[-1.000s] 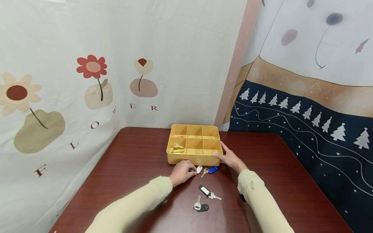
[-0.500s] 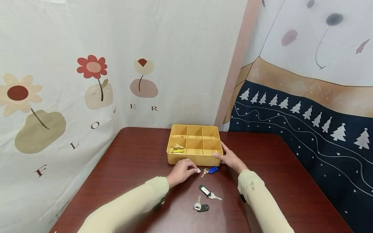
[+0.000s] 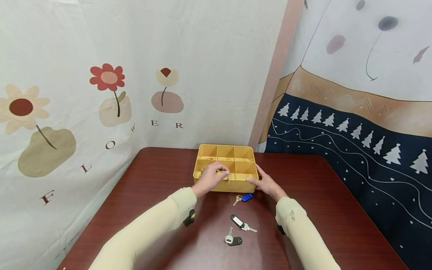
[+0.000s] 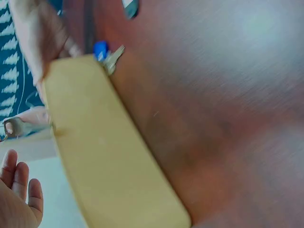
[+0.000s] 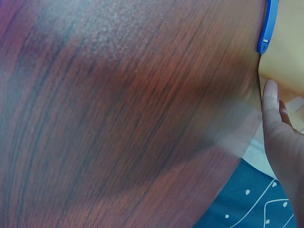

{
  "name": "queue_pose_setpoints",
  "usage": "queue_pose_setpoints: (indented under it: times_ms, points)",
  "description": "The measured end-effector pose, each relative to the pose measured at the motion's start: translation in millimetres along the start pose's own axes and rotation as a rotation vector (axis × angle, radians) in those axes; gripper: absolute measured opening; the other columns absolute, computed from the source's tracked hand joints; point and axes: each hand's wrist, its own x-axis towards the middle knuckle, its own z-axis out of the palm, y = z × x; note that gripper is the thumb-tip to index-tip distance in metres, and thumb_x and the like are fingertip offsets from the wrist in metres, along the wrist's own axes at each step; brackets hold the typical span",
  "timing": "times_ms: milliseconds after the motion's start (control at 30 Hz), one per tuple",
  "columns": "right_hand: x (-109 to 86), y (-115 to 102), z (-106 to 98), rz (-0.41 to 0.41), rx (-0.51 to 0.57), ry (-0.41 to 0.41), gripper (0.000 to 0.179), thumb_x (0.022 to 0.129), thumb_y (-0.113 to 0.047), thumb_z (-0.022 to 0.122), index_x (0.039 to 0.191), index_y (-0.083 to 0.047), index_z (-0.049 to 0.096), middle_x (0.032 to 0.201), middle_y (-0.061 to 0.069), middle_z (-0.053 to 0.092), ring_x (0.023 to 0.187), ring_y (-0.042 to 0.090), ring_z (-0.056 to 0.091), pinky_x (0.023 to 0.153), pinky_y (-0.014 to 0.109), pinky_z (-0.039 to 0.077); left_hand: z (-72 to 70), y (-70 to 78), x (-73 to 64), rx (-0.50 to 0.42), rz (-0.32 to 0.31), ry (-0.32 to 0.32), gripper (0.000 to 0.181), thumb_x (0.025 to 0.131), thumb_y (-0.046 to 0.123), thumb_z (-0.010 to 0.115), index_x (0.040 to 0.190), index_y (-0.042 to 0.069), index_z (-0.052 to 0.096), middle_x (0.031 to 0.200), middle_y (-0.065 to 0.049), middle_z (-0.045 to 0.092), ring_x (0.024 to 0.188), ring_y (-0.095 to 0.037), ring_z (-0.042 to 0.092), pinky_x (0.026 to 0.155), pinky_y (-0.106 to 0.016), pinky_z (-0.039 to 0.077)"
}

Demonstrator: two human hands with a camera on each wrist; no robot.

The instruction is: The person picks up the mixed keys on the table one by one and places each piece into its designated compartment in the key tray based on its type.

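Key [image 4: 18, 127] hung pinched in the left hand [image 3: 210, 177] at six o'clock of the six-compartment box [image 3: 243, 186]. The right hand [image 3: 266, 185] clasped its four-o'clock corner.

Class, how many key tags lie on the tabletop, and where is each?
3: a blue tag by the yellow box, a white-labelled black tag farther from it, and a dark tag farthest. The left sleeve may hide others.

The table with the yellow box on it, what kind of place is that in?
Maybe an indoor work corner: a flower-print cloth and a tree-print cloth make walls by a brown table holding a yellow box and keys.
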Motion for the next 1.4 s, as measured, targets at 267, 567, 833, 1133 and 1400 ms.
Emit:
queue_pose_setpoints:
  times_ms: [267, 567, 833, 1133, 1400]
  points:
    - [0.6, 2, -1, -0.007, 0.002, -0.002, 0.093, 0.091, -0.045, 0.069, 0.161, -0.021, 0.012, 0.155, 0.024, 0.030, 0.121, 0.037, 0.054, 0.099, 0.052, 0.047, -6.6, -5.7, 31.6, 0.021, -0.077, 0.057, 0.010, 0.094, 0.017, 0.069, 0.093, 0.009, 0.076, 0.096, -0.001, 0.068, 0.092, -0.019, 0.060, 0.082, -0.035, 0.047]
    - [0.3, 1, 0, -0.011, 0.015, -0.001, 0.088, 0.094, -0.039, 0.068, 0.161, -0.021, 0.012, 0.154, 0.025, 0.031, 0.120, 0.037, 0.055, 0.098, 0.051, 0.047, -0.8, -15.5, 46.3, 0.079, -0.088, 0.063, 0.013, 0.094, 0.018, 0.069, 0.096, 0.007, 0.076, 0.100, -0.005, 0.069, 0.100, -0.024, 0.063, 0.090, -0.040, 0.048]
    - [1.0, 1, 0, -0.012, 0.017, -0.006, 0.091, 0.093, -0.043, 0.068, 0.161, -0.021, 0.012, 0.156, 0.024, 0.028, 0.124, 0.038, 0.051, 0.099, 0.052, 0.046, -4.2, -20.3, 46.4, 0.085, -0.108, 0.067, 0.020, 0.094, 0.020, 0.068, 0.106, 0.004, 0.074, 0.109, -0.010, 0.068, 0.107, -0.031, 0.061, 0.092, -0.043, 0.047]
    - [1.7, 0, 0, -0.004, 0.021, -0.002, 0.093, 0.092, -0.043, 0.070, 0.161, -0.021, 0.012, 0.156, 0.023, 0.029, 0.125, 0.039, 0.050, 0.098, 0.052, 0.047, -23.7, -34.0, 38.2, 0.120, -0.127, 0.060, 0.031, 0.093, 0.022, 0.071, 0.117, 0.002, 0.070, 0.117, -0.013, 0.064, 0.115, -0.033, 0.056, 0.098, -0.045, 0.044]
    - [0.5, -1, -1, -0.012, 0.030, -0.015, 0.094, 0.091, -0.044, 0.070, 0.161, -0.022, 0.011, 0.155, 0.025, 0.028, 0.125, 0.040, 0.049, 0.099, 0.054, 0.046, -44.0, -48.2, 21.3, 0.164, -0.187, 0.012, 0.053, 0.093, 0.037, 0.069, 0.135, 0.006, 0.059, 0.136, -0.016, 0.054, 0.130, -0.033, 0.045, 0.107, -0.048, 0.035]
